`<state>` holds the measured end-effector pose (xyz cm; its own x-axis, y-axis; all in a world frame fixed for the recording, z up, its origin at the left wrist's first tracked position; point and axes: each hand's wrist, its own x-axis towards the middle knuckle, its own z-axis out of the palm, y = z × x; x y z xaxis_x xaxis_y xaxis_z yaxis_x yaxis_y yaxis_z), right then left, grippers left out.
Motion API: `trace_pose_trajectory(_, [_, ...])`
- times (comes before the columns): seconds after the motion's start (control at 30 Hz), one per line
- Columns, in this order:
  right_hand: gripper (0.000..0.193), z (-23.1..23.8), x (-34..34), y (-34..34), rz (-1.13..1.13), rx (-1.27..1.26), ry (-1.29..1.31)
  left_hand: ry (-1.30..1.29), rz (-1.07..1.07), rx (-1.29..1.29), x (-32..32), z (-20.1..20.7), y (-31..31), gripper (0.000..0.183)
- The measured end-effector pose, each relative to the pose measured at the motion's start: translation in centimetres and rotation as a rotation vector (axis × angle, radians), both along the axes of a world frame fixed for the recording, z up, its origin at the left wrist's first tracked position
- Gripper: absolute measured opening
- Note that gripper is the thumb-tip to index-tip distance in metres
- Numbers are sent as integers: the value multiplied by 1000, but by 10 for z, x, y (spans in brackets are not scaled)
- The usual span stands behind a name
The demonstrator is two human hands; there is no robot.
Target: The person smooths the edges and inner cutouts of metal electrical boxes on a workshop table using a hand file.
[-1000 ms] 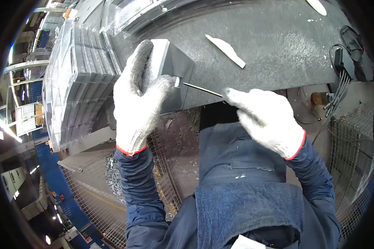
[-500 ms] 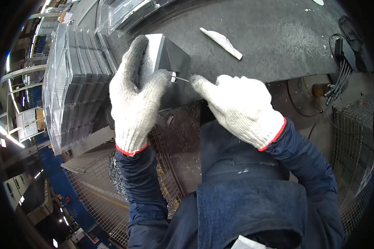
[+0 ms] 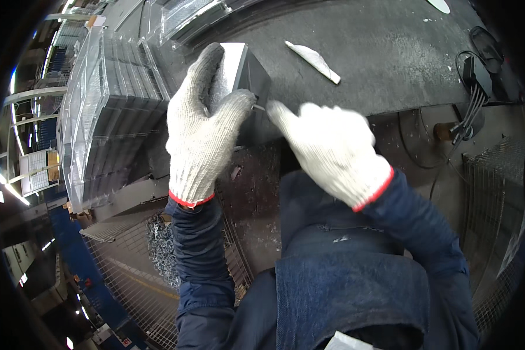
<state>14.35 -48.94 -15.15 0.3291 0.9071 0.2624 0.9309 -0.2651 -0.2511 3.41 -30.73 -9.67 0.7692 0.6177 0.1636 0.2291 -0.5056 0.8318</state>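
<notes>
My left hand (image 3: 201, 131), in a white knit glove with grey fingertips and a red cuff edge, is closed around a grey metal box-like piece (image 3: 256, 79) at the near edge of the workbench. The piece has a bright, speckled upper face and a darker side. Just right of it, my right hand (image 3: 332, 146), gloved alike, is pinched with the thumb pointing at the piece. A short length of thin metal rod (image 3: 259, 108) shows between the two thumbs. Its far end lies by the left thumb, and the rest is hidden in the right hand.
Stacked grey panels in clear plastic (image 3: 114, 111) stand close left of my left hand. A white strip (image 3: 314, 61) lies on the dark workbench (image 3: 379, 64). Cables (image 3: 478, 99) hang at the right edge. Wire baskets (image 3: 496, 192) stand below, one holding chain-like metal (image 3: 162, 245).
My left hand and the metal piece have shifted slightly right and away from me. The right hand has moved slightly left, and less of the thin rod shows between the thumbs.
</notes>
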Motion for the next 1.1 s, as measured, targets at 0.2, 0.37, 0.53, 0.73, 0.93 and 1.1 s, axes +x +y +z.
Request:
trace_pose_trajectory(0.2, [40,17,-9,-5,32,-121,91,-24,27,-122,-5,1,0,75])
trace_pose_trajectory(0.37, [32,-3,4,27,65,89,13,-30,33,-123,-1,4,3,77])
trace_pose_trajectory(0.53, [33,2,-9,0,23,-42,-5,-63,30,-200,-3,-3,6,78])
trace_pose_trajectory(0.73, [28,6,-10,16,11,-30,51,-80,-5,-172,-7,-4,6,78])
trace_pose_trajectory(0.93, [18,-1,3,24,24,101,-9,-82,3,-245,0,0,1,78])
trace_pose_trajectory(1.1, [15,4,-9,13,-24,-8,7,-61,14,-116,-4,-3,6,77])
